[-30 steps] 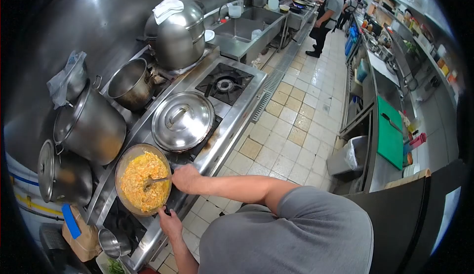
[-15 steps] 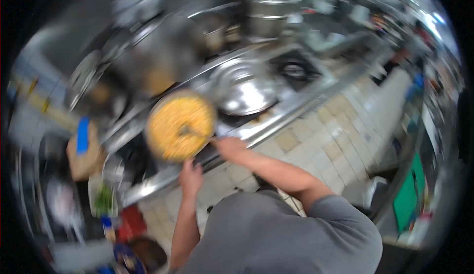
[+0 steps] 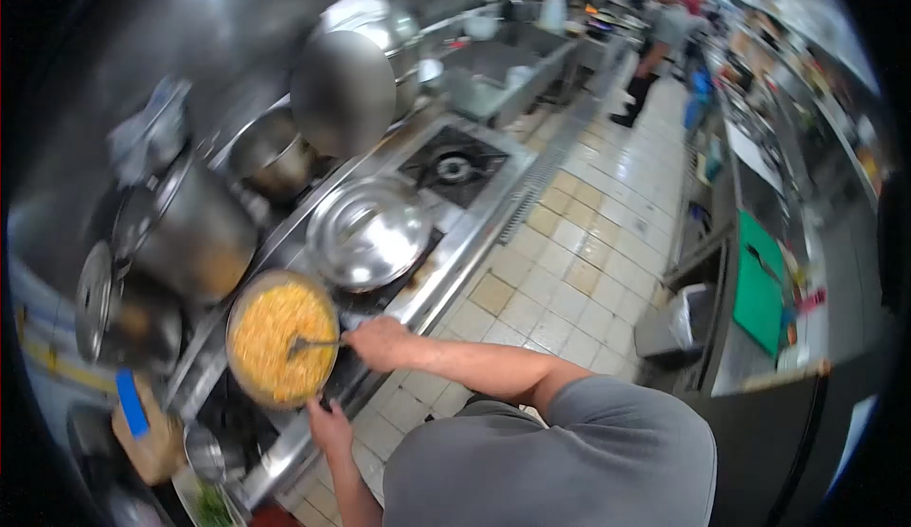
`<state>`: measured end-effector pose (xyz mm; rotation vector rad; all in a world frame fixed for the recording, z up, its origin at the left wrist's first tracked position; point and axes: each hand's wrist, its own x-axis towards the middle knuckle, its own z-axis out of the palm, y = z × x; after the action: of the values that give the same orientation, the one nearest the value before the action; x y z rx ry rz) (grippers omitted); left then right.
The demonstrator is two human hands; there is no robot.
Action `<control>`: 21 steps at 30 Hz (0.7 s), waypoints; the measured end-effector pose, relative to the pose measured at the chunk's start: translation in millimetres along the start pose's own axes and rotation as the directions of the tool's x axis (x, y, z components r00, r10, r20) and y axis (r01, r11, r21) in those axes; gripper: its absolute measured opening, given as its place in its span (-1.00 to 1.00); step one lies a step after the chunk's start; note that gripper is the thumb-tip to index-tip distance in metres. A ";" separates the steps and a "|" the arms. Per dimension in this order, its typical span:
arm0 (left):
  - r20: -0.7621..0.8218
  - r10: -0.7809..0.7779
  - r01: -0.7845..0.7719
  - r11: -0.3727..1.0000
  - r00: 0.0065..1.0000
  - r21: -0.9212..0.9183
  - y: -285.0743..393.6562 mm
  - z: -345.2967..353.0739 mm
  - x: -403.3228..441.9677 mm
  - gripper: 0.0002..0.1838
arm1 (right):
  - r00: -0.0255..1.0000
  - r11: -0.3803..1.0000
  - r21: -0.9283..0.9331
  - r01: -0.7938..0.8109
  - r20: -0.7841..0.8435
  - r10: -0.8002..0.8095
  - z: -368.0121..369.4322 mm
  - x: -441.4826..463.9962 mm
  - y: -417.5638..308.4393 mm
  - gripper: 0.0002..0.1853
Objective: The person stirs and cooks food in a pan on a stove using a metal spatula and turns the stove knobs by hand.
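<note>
While the left hand (image 3: 329, 427) closes round the handle (image 3: 321, 402) of the pan (image 3: 231, 347), on the side nearest the body, the right hand (image 3: 380, 343) grips the end of a spoon (image 3: 321, 343) whose head rests in the food (image 3: 270, 323). Holding the handle probably steadies the pan against the spoon's push — and gripping the far end likely spares the fingers the heat. Neither hand is spread. The pan is at the front of the stove (image 3: 288, 451), within easy reach; blur hides exactly how its base sits. Beside it is a small pot (image 3: 209, 453), with greens (image 3: 213, 506) in a tray at the corner.

Just beyond the pan, a wide lid (image 3: 365, 233) lies over the cooking area, and a large pot (image 3: 204, 242) stands behind, by the wall — perhaps to leave the front edge for handling. Across the aisle, a green board (image 3: 756, 290) lies flat on a table (image 3: 726, 366). Farther off are a sink (image 3: 484, 76) and another person (image 3: 660, 38), standing.
</note>
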<state>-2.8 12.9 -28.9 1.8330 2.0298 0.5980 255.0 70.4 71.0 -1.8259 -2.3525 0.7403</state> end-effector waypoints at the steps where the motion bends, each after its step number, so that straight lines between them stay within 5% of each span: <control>1: 0.045 -0.085 0.085 0.996 0.995 0.008 4.5 -1.2 3.6 -0.61 | 0.999 0.999 0.023 0.043 -0.012 -0.043 -6.0 -6.8 2.1 -0.63; 5: 0.062 0.037 -0.035 0.999 0.997 -0.023 7.0 -10.7 -6.7 -0.64 | 1.000 0.999 0.047 0.012 -0.024 -0.011 -30.5 -44.0 -4.1 -0.65; 16: 0.072 0.014 -0.014 1.000 0.997 -0.006 11.1 -14.5 -7.0 -0.63 | 0.982 0.999 0.035 0.039 -0.186 -0.032 2.8 -8.6 -42.2 -0.70; 21: 0.069 -0.047 0.051 0.998 0.996 -0.045 1.1 -8.4 -6.8 -0.58 | 0.998 0.997 0.072 -0.035 0.061 0.030 40.9 -0.1 -16.9 -0.60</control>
<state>-5.5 5.5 -21.3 1.7478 1.9934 0.5567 225.9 54.0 41.9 -1.8417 -2.3038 0.8849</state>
